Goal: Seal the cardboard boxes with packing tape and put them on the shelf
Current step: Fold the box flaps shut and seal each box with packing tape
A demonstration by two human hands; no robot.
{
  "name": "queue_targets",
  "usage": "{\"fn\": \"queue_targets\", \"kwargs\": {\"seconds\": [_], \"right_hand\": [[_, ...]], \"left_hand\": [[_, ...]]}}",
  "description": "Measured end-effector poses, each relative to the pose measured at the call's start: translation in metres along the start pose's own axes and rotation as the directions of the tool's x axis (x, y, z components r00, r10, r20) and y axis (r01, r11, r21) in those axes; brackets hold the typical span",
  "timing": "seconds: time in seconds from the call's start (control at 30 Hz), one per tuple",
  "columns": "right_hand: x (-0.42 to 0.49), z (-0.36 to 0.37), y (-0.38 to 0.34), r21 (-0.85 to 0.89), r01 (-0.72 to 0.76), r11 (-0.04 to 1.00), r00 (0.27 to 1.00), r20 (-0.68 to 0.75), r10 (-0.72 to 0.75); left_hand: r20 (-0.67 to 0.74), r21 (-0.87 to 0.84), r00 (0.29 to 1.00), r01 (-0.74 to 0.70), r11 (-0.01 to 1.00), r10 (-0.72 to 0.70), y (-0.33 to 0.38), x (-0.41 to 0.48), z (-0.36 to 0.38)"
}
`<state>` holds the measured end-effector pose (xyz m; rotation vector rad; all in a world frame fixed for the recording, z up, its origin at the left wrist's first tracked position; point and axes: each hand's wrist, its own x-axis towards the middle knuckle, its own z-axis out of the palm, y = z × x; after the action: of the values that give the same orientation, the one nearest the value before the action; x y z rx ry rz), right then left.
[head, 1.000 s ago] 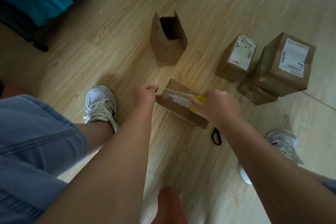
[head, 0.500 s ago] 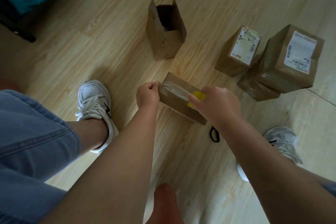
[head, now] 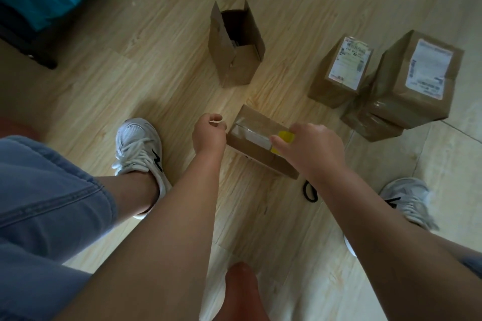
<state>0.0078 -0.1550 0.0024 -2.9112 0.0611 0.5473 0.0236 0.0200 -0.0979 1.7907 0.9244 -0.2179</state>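
Lying flat, box (head: pixel 258 154) runs lengthwise, left hand (head: pixel 208 135) to right hand (head: pixel 314 151) gripping tape (head: pixel 285 136)

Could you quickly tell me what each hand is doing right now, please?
Left hand: fingers curled at the end of the box; whether it pinches tape cannot be told.
Right hand: grips the yellow tape dispenser.

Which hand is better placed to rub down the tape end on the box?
Left. The left hand sits beside the tape end at the left edge of the box; the right hand grips the yellow tape roll.
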Motion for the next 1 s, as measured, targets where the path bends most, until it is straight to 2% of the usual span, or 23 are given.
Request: {"fn": "queue_targets", "kwargs": {"seconds": [0.07,0.13,0.2,0.27,0.43,0.6,0.73,0.8,0.93,1.0], "right_hand": [[0.0,-0.001,0.001,0.004,-0.001,1.0,1.0,-0.007,0.001],[-0.002,-0.001,0.001,0.01,0.002,1.0,1.0,-0.005,-0.002],[-0.002,-0.001,0.001,0.01,0.003,1.0,1.0,-0.002,-0.003],[-0.003,-0.001,-0.001,0.007,0.006,1.0,1.0,0.003,-0.006],[-0.004,-0.005,-0.007,-0.034,0.016,0.999,1.0,0.023,-0.015],[-0.002,-0.005,-0.008,-0.052,0.012,0.999,1.0,0.006,-0.012],[0.002,-0.004,-0.002,-0.015,0.023,1.0,1.0,0.007,-0.023],[0.003,-0.006,0.004,0.029,0.044,0.999,0.999,0.031,-0.045],[0.002,-0.012,0.029,0.356,-0.015,0.934,0.979,0.194,-0.058],[-0.001,-0.013,0.039,0.486,-0.037,0.873,0.978,0.195,-0.067]], "left_hand": [[0.046,-0.011,0.997,-0.066,0.998,0.066,0.002,-0.005,-0.007],[0.186,0.141,0.96,-0.235,0.962,0.207,0.005,-0.009,-0.015],[0.395,0.364,0.87,-0.443,0.819,0.295,0.012,-0.011,-0.02],[0.539,0.519,0.801,-0.559,0.647,0.259,0.024,-0.013,-0.023],[0.672,0.637,0.716,-0.689,0.346,0.188,0.04,-0.009,-0.022],[0.683,0.64,0.702,-0.709,0.297,0.204,0.043,-0.005,-0.02],[0.685,0.664,0.7,-0.714,0.222,0.202,0.047,-0.005,-0.021],[0.679,0.671,0.706,-0.708,0.22,0.201,0.047,-0.006,-0.022],[0.667,0.675,0.717,-0.697,0.242,0.205,0.045,-0.007,-0.021],[0.661,0.68,0.719,-0.695,0.231,0.215,0.045,-0.009,-0.019]]}}
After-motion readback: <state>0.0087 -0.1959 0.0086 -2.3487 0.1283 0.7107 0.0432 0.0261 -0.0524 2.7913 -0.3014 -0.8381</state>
